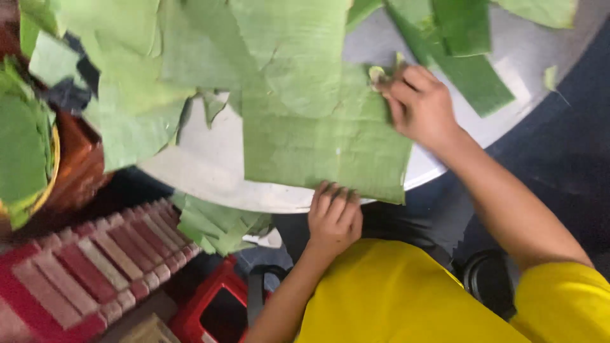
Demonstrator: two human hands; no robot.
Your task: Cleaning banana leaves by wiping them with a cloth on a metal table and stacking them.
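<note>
Wiping of a large green leaf sheet [318,140] appears to be the step in hand: the sheet lies flat on the round white table [210,171], its near edge overhanging the rim, with more leaf pieces [127,76] overlapping to the left and far side. The left hand [333,219] presses the near edge with fingers curled over it, and the right hand [422,105] is closed on a small pale green wad [377,74] at the sheet's far right corner. In my judgement the next move calls for firm pinning at the near edge while the wad sweeps along the grain, since the sheet looks prone to tearing.
</note>
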